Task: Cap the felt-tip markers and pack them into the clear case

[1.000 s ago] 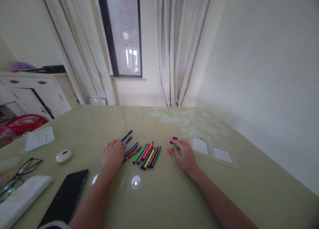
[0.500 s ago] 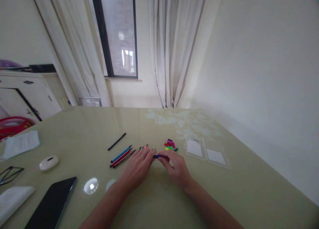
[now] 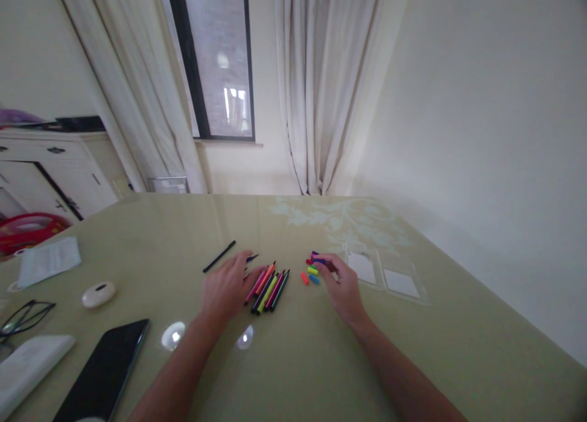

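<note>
My left hand [image 3: 227,287] is closed around a dark blue marker [image 3: 252,258], whose bare tip pokes out past the fingers; most of its barrel is hidden. Between the thumb and fingers of my right hand [image 3: 342,287] is a dark blue marker cap [image 3: 318,261], just over a small heap of loose caps. In that heap a yellow cap [image 3: 312,270], an orange-red cap [image 3: 304,279] and a light blue cap [image 3: 314,279] show. Several uncapped markers [image 3: 268,292] lie side by side right of my left hand.
A black capped pen [image 3: 219,256] lies beyond my left hand. Right of the caps is an open clear plastic case [image 3: 380,272]. At the left are a black tablet [image 3: 103,370], a white oval object [image 3: 98,294], glasses [image 3: 27,318] and a face mask [image 3: 49,263].
My hands have moved apart from the blue marker they both held. The cap has come off with my right hand, over the caps; my left hand has gone left, uncovering the row of markers.
</note>
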`<state>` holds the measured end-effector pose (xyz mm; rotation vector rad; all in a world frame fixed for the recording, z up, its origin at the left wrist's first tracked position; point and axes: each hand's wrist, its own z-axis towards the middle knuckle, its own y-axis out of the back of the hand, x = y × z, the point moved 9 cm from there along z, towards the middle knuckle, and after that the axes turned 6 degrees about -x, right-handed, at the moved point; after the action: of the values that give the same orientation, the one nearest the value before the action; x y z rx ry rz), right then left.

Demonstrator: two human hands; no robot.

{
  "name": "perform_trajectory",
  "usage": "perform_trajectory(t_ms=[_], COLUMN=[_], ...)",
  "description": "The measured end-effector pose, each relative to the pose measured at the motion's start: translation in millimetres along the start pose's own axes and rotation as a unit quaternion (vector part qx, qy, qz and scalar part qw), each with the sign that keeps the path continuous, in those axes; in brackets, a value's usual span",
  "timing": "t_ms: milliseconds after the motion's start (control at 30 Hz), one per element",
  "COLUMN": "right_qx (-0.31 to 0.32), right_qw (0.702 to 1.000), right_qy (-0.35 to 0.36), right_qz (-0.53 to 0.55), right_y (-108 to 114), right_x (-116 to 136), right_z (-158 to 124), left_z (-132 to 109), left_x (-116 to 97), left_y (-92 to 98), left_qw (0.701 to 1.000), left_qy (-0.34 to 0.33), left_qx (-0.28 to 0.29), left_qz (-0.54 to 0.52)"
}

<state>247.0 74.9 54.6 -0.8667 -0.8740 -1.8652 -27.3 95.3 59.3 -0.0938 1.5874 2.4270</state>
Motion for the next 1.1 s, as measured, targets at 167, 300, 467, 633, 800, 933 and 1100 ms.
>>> perform_trajectory(t_ms=[167,300,467,633,800,933,1100], right_qx=[-0.011,0.009,0.011,0.010,0.021,0.034,0.056], right_qw=[0.997,0.996,0.994,0.994,0.992,0.991,0.996], right_qy=[0.020,0.018,0.019,0.030,0.047,0.065,0.042], right_qz=[-0.078,-0.092,-0.106,-0.109,-0.113,-0.110,-0.047], right_y=[7.0,2.4,3.5,0.2,-8.4,-14.2,-19.0], right_x=[-13.1,-20.6,-21.9,-19.0,-14.2,-4.1,8.6], right_z=[9.1,8.5,8.7,8.4,5.6,0.0,-6.9], left_z=[4.2,3.1,9.0,7.8,3.8,10.6,11.9], left_x=[41.7,47.7,60.6,91.2,101.7,88.0,9.4], left_y=[-7.2,-21.9,-24.3,-14.1,-20.3,-8.3,5.2], left_qw=[0.994,0.996,0.997,0.988,0.986,0.989,0.986], left_qy=[0.085,0.074,0.071,0.128,0.147,0.134,-0.049], left_qx=[-0.014,0.008,0.001,-0.033,0.018,-0.032,-0.089], left_qz=[0.073,0.055,0.029,0.075,0.072,0.045,-0.129])
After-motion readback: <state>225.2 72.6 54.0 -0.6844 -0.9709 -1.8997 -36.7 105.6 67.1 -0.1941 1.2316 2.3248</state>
